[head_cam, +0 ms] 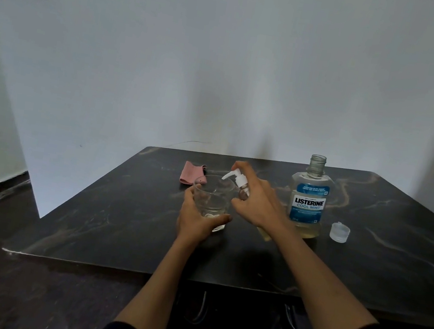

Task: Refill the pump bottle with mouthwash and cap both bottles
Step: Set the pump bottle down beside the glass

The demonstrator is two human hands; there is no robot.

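Pump bottle (243,194) is sitting tilted in my right hand (258,203), nozzle over the glass (211,202); left hand (195,219) is gripping the glass; I'm keeping the spout inside the rim; mouthwash bottle (308,201) is standing uncapped, its cap (339,232) beside it.

Dim, bluish room light — soft shadows on the white wall (225,66), edges bowed, mild overall softness.

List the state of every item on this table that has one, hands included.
Clear Listerine mouthwash bottle: upright, uncapped.
Translucent plastic cap: off, on dark marble table.
White-pump clear bottle: pump fitted, gripped, nozzle over glass.
Clear drinking glass: upright, held.
Left hand: grips glass.
Right hand: grips pump bottle.
Pink cloth: folded.
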